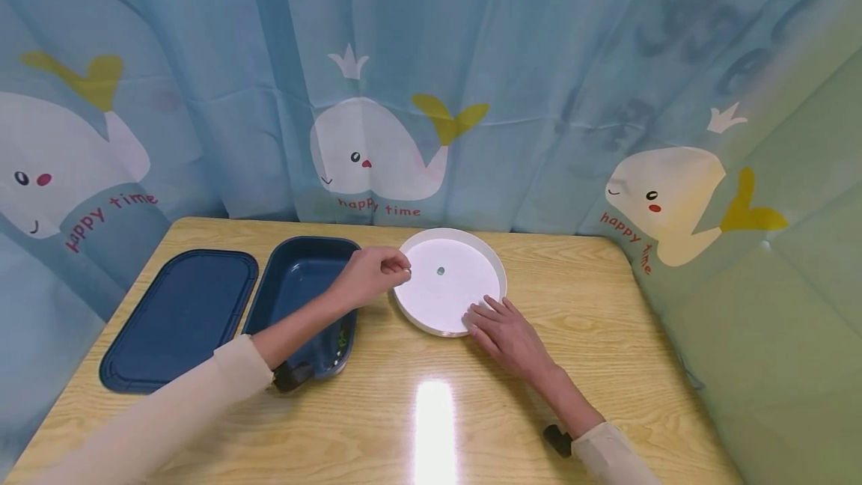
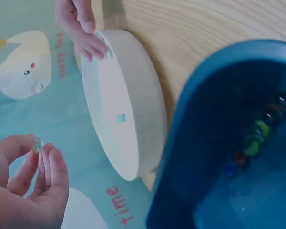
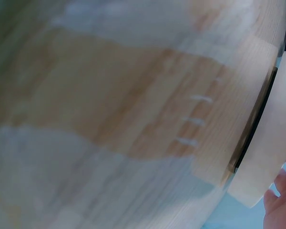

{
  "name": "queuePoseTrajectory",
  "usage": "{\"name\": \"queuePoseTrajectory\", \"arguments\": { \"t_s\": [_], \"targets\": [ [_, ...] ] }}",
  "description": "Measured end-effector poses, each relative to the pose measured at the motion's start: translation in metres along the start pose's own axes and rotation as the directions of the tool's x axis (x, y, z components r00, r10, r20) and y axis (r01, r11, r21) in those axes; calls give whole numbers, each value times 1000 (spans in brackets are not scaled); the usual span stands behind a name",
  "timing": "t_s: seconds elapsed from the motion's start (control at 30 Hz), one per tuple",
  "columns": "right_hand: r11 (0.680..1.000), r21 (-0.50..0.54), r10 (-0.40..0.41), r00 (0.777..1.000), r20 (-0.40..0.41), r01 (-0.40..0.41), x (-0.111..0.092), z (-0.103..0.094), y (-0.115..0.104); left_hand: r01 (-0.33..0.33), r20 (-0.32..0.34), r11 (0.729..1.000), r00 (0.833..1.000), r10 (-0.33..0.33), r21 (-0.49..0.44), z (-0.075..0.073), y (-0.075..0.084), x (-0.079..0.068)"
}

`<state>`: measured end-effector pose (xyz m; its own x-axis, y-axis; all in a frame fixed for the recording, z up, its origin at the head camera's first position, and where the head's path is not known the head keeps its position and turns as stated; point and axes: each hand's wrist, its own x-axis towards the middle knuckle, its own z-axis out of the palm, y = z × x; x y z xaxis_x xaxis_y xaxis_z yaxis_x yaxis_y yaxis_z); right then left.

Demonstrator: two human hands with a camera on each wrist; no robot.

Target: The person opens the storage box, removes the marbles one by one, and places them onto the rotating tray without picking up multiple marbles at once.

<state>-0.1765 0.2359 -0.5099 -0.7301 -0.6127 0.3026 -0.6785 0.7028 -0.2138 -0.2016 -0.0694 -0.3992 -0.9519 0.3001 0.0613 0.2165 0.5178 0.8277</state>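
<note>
Basically, a pale wood-grain tabletop [image 1: 572,298] with rounded far corners is shown, backed by a hanging blue curtain [image 1: 539,58] on which white whales [image 1: 377,148] and red "happy time" lettering are printed; past the right edge, the cloth is tinted yellow-green. A white streak of glare [image 1: 434,432] is cast on the wood toward the near edge. Near the middle of the far edge a round white tray [image 1: 447,305] is placed — one green marble [image 1: 441,271] is held on its floor. To its left, toward the far left corner, a deep blue bin [image 1: 310,264] is set, with coloured marbles [image 2: 262,130] gathered at its near end. Between bin and left edge, a flat blue lid [image 1: 185,320] is laid. At the tray's left side — above its floor — a clear marble [image 2: 38,145] is pinched between thumb and fingertips of the left hand [image 1: 369,274]. The right hand [image 1: 508,337] is rested at the tray's near right rim, fingers extended over it. Pale sleeves [image 1: 182,410] are worn on both arms.
</note>
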Motion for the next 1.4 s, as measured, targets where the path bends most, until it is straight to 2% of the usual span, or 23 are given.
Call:
{"name": "queuePoseTrajectory", "arguments": {
  "t_s": [0.23, 0.7, 1.2, 1.4],
  "targets": [
    [1000, 13, 7, 1000, -4, -7, 0, 0, -1, 17, 8, 1000, 1000, -17, 1, 14, 8, 13],
    [1000, 11, 2, 1000, -10, -2, 0, -1, -1, 42, 19, 999, 999, -43, 21, 38, 12, 38],
    [1000, 8, 0, 1000, -11, 0, -1, 1, 0, 106, -11, 992, 994, -105, 71, 59, 3, 65],
    [1000, 7, 8, 1000, 3, -8, 0, 0, 0, 90, -20, 992, 996, -89, 90, 64, -1, 73]
  ]
}}
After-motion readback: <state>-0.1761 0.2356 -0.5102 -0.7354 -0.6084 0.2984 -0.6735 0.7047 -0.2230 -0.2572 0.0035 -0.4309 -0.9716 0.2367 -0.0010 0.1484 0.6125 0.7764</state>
